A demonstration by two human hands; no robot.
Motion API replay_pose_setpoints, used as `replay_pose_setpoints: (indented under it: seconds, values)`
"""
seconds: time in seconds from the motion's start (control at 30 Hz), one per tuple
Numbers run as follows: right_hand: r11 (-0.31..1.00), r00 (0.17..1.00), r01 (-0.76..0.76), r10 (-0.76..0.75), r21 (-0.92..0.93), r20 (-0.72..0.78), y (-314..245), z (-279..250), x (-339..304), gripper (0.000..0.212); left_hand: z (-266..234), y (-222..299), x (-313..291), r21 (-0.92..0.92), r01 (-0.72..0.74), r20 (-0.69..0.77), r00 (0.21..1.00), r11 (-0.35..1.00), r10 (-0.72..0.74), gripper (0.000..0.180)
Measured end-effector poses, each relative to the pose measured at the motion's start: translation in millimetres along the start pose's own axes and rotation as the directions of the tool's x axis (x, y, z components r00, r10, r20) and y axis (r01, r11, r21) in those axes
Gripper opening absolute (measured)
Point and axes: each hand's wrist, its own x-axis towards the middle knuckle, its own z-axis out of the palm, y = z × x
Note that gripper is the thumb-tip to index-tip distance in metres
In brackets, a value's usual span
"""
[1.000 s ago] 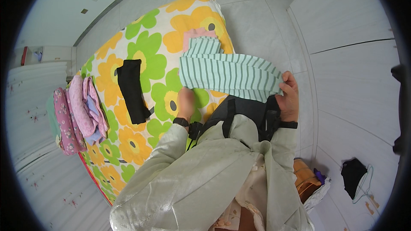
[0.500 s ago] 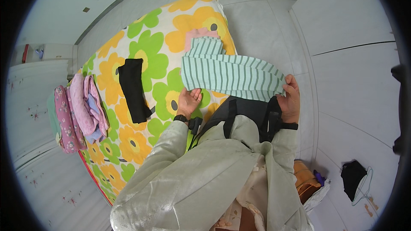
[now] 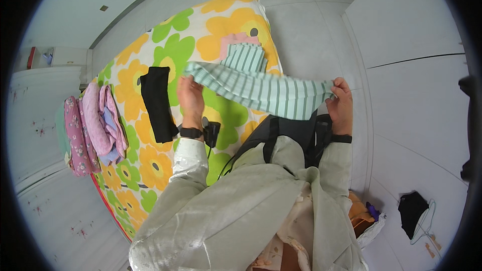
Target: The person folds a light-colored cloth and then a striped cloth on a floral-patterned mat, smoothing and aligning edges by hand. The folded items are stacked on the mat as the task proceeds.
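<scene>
Striped cloth (image 3: 263,92), long axis sideways, left to right

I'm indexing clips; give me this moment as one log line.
left hand: grips striped cloth, left end | right hand: grips right end | black cloth: on flowered cover

Left hand (image 3: 192,98) and right hand (image 3: 342,105) well apart, fingers (image 3: 340,83) of both pinched, arms (image 3: 191,163) extended forward
</scene>
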Motion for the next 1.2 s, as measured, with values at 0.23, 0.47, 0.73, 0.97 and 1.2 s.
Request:
replay_pose_setpoints:
  seconds: [0.23,0.47,0.73,0.97,1.2]
  values:
    - [0.995,0.995,0.069,-0.074,0.073,0.062,9.0,-7.6,6.0,0.016,-9.1,34.1,12.9,-0.196,-0.169,0.162,0.966,0.966,0.202,0.029]
    - [0.954,0.953,-0.289,0.278,-0.082,-0.123,90.8,-44.8,11.2,0.014,-104.4,-64.4,-1.6,-0.103,0.243,-0.435,0.861,0.964,-0.264,0.006]
    - [0.938,0.944,-0.318,0.300,-0.137,-0.139,100.5,-60.6,11.0,0.012,-111.9,-81.2,-19.5,0.848,0.073,-0.295,0.887,0.524,0.354,0.017]
    - [0.951,0.958,-0.285,0.278,-0.118,-0.069,81.9,-29.8,1.9,0.011,-2.2,-75.2,-51.3,0.765,-0.583,0.501,0.806,0.275,0.317,0.027]
    - [0.960,0.947,-0.242,0.266,-0.142,0.181,55.1,15.5,-11.0,0.008,100.0,-102.6,-102.7,0.539,-0.638,0.687,0.711,0.550,0.152,0.031]
